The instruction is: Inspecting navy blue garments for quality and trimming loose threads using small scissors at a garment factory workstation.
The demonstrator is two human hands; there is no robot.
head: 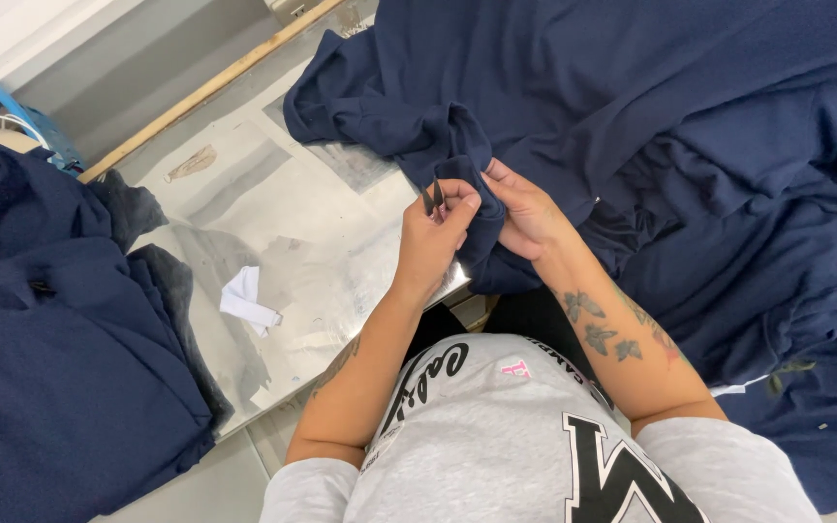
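Observation:
My left hand is closed around small dark thread snips, their tips pointing up at a fold of navy fabric. My right hand pinches that same fold of a large navy garment that spreads over the table's right side. The two hands meet close together at the garment's edge, just above the table's near edge. Both forearms reach up from my grey printed shirt.
A shiny metal table carries a small folded white label. A pile of navy garments lies at the left. A wooden strip borders the table's far side, with a blue basket at far left.

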